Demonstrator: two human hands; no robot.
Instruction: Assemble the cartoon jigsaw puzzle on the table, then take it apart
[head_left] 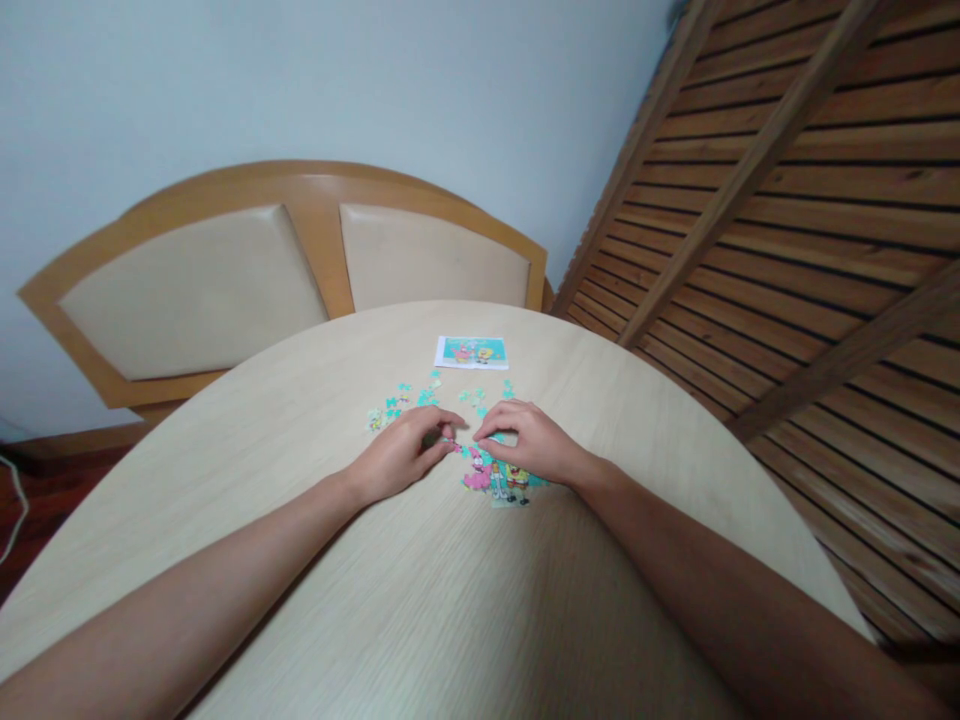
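Jigsaw partly assembled on a round table (390, 620). The joined section (496, 482) lies flat on the table, just below the right hand (534, 440), which hides part of its upper right; it shows a pink figure, a pale figure and a yellow one, set in teal. This figure group appears largely complete, whereas the surrounding background seems unfinished, its outline being uneven. Loose pieces (391, 408), mostly teal and pale, are scattered beyond and beside the left hand (405, 447), with a few more between the hands and the card (474, 353); they represent the portion left to place. The left fingers curve with a modest gap, a pink fragment showing near the thumb tip; the right fingers are drawn narrow at the section's upper edge. Whether either set grips a piece cannot be told. The card, at the far side, carries similar pink and yellow characters, apparently from SpongeBob SquarePants; any lettering on it is too small to read, and no brand name is legible.
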